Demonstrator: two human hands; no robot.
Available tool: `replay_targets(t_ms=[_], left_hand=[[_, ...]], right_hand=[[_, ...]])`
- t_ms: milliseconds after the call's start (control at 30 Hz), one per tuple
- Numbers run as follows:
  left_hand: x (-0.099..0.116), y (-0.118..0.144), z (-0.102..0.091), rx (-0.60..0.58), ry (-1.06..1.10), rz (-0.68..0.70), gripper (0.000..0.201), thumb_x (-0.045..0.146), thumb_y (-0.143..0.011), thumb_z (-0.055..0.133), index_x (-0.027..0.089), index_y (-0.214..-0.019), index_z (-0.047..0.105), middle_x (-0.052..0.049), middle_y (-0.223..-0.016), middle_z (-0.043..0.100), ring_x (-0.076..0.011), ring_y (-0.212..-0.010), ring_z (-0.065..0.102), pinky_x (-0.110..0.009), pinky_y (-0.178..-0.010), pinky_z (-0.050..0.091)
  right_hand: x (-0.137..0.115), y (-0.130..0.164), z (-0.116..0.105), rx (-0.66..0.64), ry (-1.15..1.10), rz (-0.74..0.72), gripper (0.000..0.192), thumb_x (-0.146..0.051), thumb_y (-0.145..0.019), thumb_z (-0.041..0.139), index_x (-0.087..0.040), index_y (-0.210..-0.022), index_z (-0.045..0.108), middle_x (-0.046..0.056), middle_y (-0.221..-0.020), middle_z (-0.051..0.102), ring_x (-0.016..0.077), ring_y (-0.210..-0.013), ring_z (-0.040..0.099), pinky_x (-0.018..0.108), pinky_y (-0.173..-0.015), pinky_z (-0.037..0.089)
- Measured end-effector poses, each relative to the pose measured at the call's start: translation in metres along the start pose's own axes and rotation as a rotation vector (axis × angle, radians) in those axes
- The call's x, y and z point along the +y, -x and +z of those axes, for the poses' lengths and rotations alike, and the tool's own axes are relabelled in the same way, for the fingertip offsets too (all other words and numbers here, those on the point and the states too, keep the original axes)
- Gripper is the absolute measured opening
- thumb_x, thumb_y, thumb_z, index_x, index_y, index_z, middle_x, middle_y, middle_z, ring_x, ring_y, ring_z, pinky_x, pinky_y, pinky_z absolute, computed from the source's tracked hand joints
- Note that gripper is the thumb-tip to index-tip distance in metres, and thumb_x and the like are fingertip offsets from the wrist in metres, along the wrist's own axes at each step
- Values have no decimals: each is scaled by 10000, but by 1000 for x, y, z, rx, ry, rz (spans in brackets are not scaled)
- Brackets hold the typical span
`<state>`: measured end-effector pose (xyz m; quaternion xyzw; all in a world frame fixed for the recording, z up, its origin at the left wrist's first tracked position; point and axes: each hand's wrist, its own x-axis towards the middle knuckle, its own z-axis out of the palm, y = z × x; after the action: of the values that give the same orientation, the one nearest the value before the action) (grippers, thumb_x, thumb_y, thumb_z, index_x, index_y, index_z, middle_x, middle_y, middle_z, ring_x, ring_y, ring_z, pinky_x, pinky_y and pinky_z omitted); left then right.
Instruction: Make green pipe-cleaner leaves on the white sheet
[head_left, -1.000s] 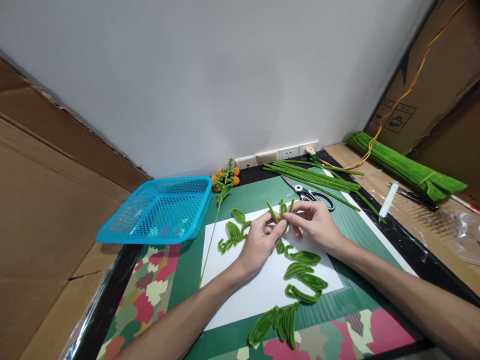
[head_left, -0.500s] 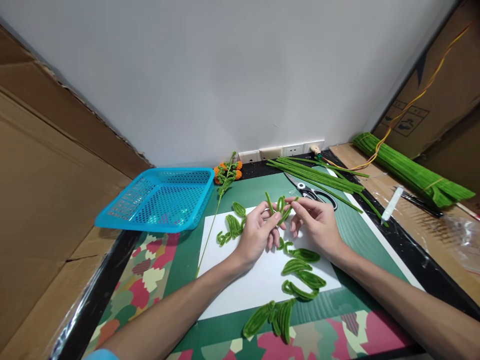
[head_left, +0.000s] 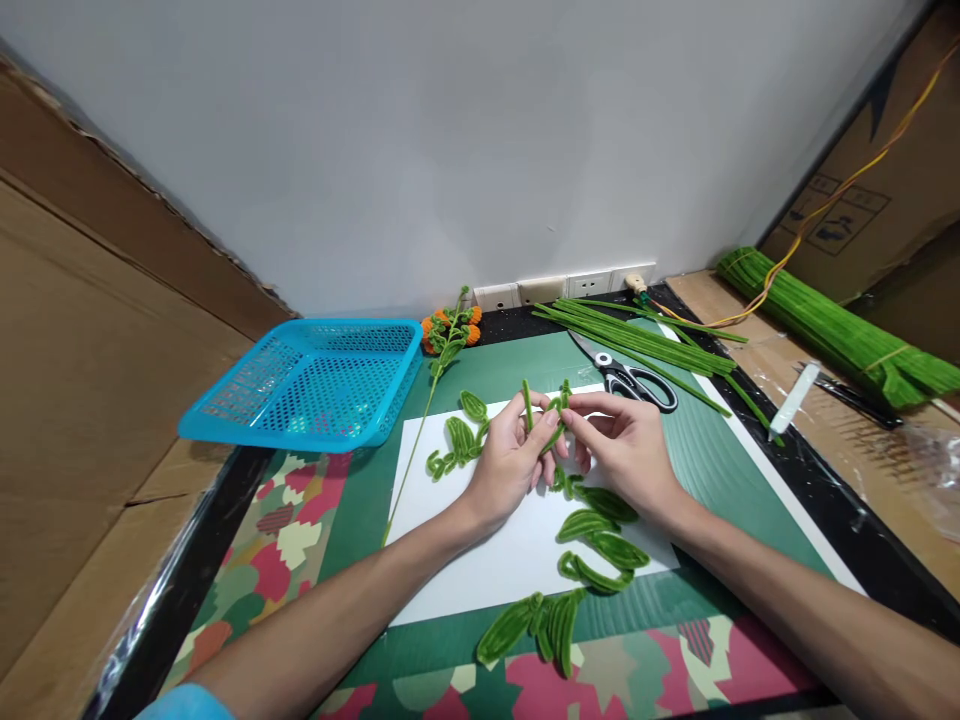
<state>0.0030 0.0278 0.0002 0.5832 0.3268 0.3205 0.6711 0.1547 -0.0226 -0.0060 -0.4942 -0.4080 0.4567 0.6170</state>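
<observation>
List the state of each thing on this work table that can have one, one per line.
Left hand: closed on the green pipe-cleaner piece.
Right hand: pinching the same piece.
Black-handled scissors: lying flat, blades shut.
Blue plastic mesh basket: upright; contents hard to tell.
Bundle of green pipe cleaners: tied, lying flat.
White paper sheet: flat, bearing folded green leaves.

You have a fuzzy green pipe-cleaner piece (head_left: 553, 418) pinched between your left hand (head_left: 508, 466) and right hand (head_left: 628, 452). Under them lies a plain white paper sheet (head_left: 487, 560) on a dark green cutting mat (head_left: 697, 450). The tablecloth (head_left: 292, 535) shows a camouflage print in pink, green and cream. The perforated plastic basket (head_left: 307, 385) is bright turquoise. The scissors (head_left: 634, 380) have black handles. The small pompom flowers (head_left: 450, 330) are orange.
</observation>
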Motion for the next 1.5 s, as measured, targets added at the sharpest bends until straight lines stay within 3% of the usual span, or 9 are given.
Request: replay_targets(t_ms=[300, 533, 667, 867, 1033, 1267, 1500], left_hand=[[2, 1, 1, -13, -34, 25, 311, 494, -1021, 601, 218, -1112, 491, 58, -649, 651, -85, -386, 575, -129, -337, 352], [4, 1, 0, -13, -36, -5, 301, 505, -1034, 572, 256, -1099, 416, 78, -644, 655, -70, -363, 529, -121, -363, 365], [5, 2, -1, -22, -59, 0, 282, 485, -1038, 572, 249, -1066, 422, 76, -641, 650, -58, -360, 517, -109, -367, 352], [6, 2, -2, -69, -21, -46, 304, 475, -1019, 608, 239, -1039, 418, 43, -652, 686, -120, -321, 583, -126, -285, 305], [5, 1, -2, -50, -19, -29, 305, 493, -1021, 600, 235, -1045, 438, 45, -674, 687, -94, -334, 574, -116, -297, 335], [5, 0, -1, -4, 11, -27, 354, 552, -1010, 587, 253, -1069, 406, 91, -563, 616, -100, -324, 550, -115, -300, 328], [5, 0, -2, -57, -26, -19, 290, 481, -1027, 583, 246, -1019, 413, 58, -627, 670, -110, -385, 602, -123, -316, 340]], right_hand=[[-6, 1, -1, -71, 89, 7, 281, -399, -903, 760, -154, -1032, 810, 16, -609, 683, 155, -482, 609, 272, -467, 504], [0, -1, -3, -113, 128, -27, 232, -370, -926, 733, -174, -1003, 829, 42, -729, 721, 137, -494, 590, 273, -477, 486], [-1, -1, -2, -97, 104, -29, 224, -377, -919, 742, -180, -980, 830, 42, -712, 720, 150, -506, 596, 289, -490, 497], [2, -2, -2, -59, -28, 46, 235, -392, -858, 812, -163, -896, 781, 29, -641, 713, 164, -516, 637, 293, -509, 547], [0, -3, -3, -73, -69, 41, 316, -417, -844, 836, -180, -1030, 738, 36, -760, 748, 162, -569, 659, 293, -548, 572], [-2, -3, -2, -182, 69, 39, 260, -441, -888, 782, -187, -893, 726, 25, -694, 708, 157, -589, 621, 262, -516, 505], [-1, -3, -4, -161, 102, 22, 233, -406, -899, 770, -184, -858, 716, 16, -655, 699, 151, -570, 603, 256, -511, 459]])
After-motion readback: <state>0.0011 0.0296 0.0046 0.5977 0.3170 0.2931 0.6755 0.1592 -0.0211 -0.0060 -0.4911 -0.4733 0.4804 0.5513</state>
